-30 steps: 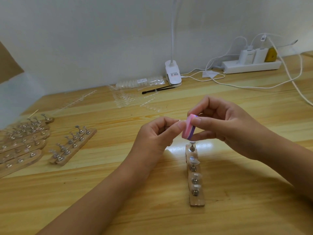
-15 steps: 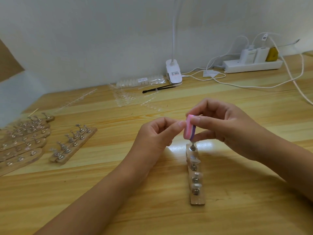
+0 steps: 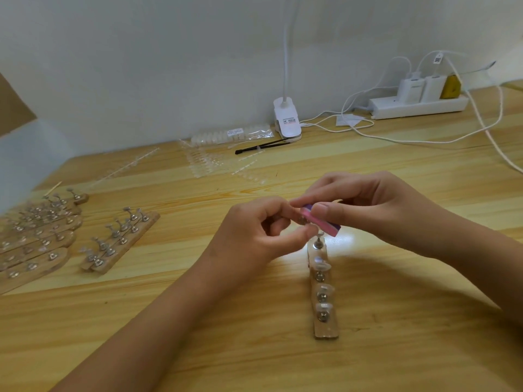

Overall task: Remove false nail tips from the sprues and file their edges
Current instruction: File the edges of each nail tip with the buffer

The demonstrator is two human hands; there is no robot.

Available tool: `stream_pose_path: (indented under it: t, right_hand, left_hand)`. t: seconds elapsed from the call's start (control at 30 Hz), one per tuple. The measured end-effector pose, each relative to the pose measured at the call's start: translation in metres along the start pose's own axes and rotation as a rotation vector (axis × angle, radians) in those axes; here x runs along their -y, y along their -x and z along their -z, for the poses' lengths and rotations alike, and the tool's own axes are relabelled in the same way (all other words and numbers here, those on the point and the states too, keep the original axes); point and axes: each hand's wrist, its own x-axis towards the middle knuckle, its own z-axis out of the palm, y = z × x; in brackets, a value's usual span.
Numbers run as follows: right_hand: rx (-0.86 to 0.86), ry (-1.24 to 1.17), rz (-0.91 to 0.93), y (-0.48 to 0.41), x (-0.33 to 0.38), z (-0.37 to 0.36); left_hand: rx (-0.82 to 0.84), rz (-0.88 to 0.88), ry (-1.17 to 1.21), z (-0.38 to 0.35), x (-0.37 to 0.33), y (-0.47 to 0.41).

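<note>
1. Many wooden holders (image 3: 36,239) are lying at the left edge of the table (image 3: 254,363), with a holder pair (image 3: 119,241) just beside them.
2. Clear sprues (image 3: 203,162) are lying farther back, near the wall.
3. The left hand (image 3: 254,236) is pinching a small tip (image 3: 303,220), mostly hidden by its fingers.
4. The right hand (image 3: 376,210) is gripping a pink file (image 3: 319,223) against the tip, above a strip (image 3: 325,329) carrying mounted tips (image 3: 322,267).
5. A power strip (image 3: 418,104) is sitting far right by the wall.
</note>
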Motion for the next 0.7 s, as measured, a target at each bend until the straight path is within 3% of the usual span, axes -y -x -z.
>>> stream_pose_path:
  t: [0.1,0.23,0.37,0.7]
  right_hand:
    - [0.014,0.035,0.005,0.001,0.003,0.005]
    - [0.006,0.066,0.023,-0.002,0.002,-0.001]
    - [-0.008,0.077,0.038,0.0,0.005,0.003]
    - [-0.143,-0.025,0.049,-0.002,0.003,-0.006]
  left_hand:
    - [-0.023,0.081,0.131,0.001,0.001,0.0]
    - [0.054,0.06,0.109,-0.005,0.001,0.001]
    - [-0.001,0.145,0.244,-0.007,-0.001,-0.001]
    - [-0.075,0.159,0.331,-0.006,0.001,-0.002]
